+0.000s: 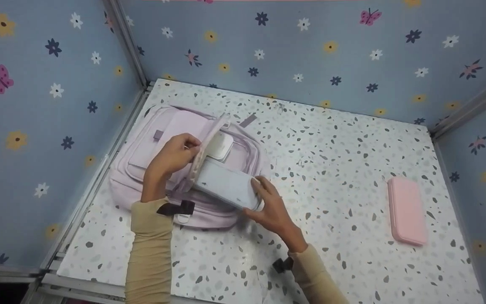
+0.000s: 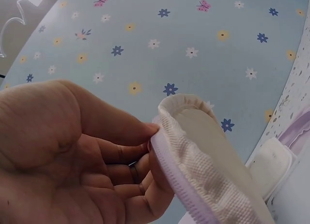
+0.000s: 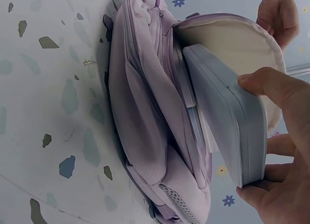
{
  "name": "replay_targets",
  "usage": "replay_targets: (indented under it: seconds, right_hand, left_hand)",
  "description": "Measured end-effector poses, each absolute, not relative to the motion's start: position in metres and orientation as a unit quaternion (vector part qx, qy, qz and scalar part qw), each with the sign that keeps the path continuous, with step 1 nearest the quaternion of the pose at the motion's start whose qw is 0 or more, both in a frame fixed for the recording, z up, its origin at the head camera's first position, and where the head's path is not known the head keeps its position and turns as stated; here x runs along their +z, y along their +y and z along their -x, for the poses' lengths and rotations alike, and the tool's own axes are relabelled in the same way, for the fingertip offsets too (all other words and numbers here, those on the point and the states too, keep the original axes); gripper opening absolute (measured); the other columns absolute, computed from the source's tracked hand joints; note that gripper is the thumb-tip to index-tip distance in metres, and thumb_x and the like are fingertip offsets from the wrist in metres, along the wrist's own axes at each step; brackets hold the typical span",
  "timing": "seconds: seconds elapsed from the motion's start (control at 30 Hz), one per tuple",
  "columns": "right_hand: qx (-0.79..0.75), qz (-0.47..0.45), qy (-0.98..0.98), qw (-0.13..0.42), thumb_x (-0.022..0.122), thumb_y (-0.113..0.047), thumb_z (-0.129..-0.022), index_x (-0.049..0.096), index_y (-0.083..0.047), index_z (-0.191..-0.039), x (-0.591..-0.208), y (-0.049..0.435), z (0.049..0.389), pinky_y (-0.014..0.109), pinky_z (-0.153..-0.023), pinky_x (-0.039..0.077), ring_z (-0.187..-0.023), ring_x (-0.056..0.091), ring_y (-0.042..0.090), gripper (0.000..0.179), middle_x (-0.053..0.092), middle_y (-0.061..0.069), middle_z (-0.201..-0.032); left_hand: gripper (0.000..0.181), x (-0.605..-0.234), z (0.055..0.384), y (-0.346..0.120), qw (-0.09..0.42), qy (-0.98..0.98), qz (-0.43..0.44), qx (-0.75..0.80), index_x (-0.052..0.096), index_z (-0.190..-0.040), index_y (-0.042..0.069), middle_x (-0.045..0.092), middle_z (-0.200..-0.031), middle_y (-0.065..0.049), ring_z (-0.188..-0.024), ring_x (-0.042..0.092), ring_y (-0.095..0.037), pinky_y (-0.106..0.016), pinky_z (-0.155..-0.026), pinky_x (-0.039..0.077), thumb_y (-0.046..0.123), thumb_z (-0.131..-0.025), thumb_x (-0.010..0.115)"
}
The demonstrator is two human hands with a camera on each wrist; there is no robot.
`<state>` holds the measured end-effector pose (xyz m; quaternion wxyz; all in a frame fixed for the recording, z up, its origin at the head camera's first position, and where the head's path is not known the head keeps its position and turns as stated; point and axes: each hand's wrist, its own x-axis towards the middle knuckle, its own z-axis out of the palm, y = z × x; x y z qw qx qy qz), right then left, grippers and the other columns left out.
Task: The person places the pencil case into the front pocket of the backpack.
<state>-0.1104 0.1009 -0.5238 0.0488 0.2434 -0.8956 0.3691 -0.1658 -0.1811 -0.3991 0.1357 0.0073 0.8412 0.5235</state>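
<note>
A pale lilac backpack (image 1: 186, 120) lies on the table with its zipped flap (image 2: 193, 170) raised, showing a cream lining. My left hand (image 1: 171, 156) pinches the flap's zipper edge between thumb and fingers. In my right hand (image 1: 272, 207) is the outer end of a light blue-grey rectangular case (image 3: 218, 98), gripped with the thumb on one side and fingers on the other. The case's inner end sits within the bag's opening, under the flap. Beside it in the opening is a white item with rounded corners (image 1: 220, 146), partly hidden by the flap.
A pink zipped case (image 1: 406, 211) lies at the right side of the speckled white table (image 1: 331, 169). Blue flower-patterned panels (image 1: 285, 55) stand along the back and both sides. Metal framing (image 1: 95, 190) runs along the left edge.
</note>
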Motion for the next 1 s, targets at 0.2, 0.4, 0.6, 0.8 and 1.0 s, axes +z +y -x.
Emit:
replay_targets:
  seconds: [0.2, 0.4, 0.6, 0.8, 1.0]
  right_hand:
    - [0.377, -0.249, -0.891, 0.044, 0.079, -0.027, -0.073, 0.044, 0.001, -0.14, -0.527, 0.092, 0.118, 0.046, -0.107, 0.036, -0.132, 0.04, 0.034, 0.081, 0.043, 0.022, -0.142]
    - [0.374, -0.248, -0.893, 0.037, 0.079, -0.026, -0.072, 0.043, 0.0, -0.141, -0.53, 0.082, 0.127, 0.043, -0.109, 0.035, -0.133, 0.039, 0.032, 0.082, 0.042, 0.018, -0.142]
    - [0.372, -0.254, -0.892, 0.034, 0.079, -0.029, -0.071, 0.043, 0.0, -0.141, -0.533, 0.072, 0.136, 0.043, -0.108, 0.036, -0.13, 0.042, 0.032, 0.083, 0.042, 0.019, -0.142]
    - [0.371, -0.256, -0.892, 0.031, 0.079, -0.032, -0.071, 0.044, 0.0, -0.14, -0.536, 0.061, 0.144, 0.042, -0.108, 0.035, -0.129, 0.043, 0.032, 0.084, 0.043, 0.017, -0.141]
    - [0.367, -0.267, -0.891, 0.032, 0.079, -0.034, -0.072, 0.045, 0.001, -0.14, -0.537, 0.05, 0.15, 0.041, -0.109, 0.035, -0.129, 0.043, 0.032, 0.084, 0.044, 0.018, -0.14]
  left_hand:
    - [0.027, -0.397, 0.165, -0.181, 0.135, 0.834, -0.014, 0.535, 0.052, -0.119, -0.008, 0.052, -0.107, -0.016, -0.085, 0.05, -0.018, -0.03, -0.078, 0.045, 0.009, -0.099, 0.044]
    - [0.026, -0.396, 0.165, -0.179, 0.133, 0.827, -0.018, 0.546, 0.051, -0.118, -0.01, 0.051, -0.106, -0.015, -0.084, 0.05, -0.016, -0.029, -0.077, 0.046, 0.007, -0.099, 0.045]
    - [0.025, -0.398, 0.166, -0.179, 0.127, 0.83, -0.016, 0.543, 0.053, -0.116, -0.01, 0.052, -0.104, -0.015, -0.084, 0.05, -0.017, -0.027, -0.074, 0.045, 0.006, -0.098, 0.046]
    - [0.024, -0.4, 0.166, -0.178, 0.117, 0.831, -0.021, 0.544, 0.054, -0.114, -0.01, 0.053, -0.102, -0.014, -0.083, 0.05, -0.015, -0.024, -0.071, 0.044, 0.005, -0.097, 0.047]
    - [0.023, -0.401, 0.167, -0.179, 0.126, 0.823, -0.014, 0.554, 0.053, -0.114, -0.009, 0.052, -0.101, -0.012, -0.082, 0.051, -0.015, -0.028, -0.074, 0.046, 0.005, -0.097, 0.046]
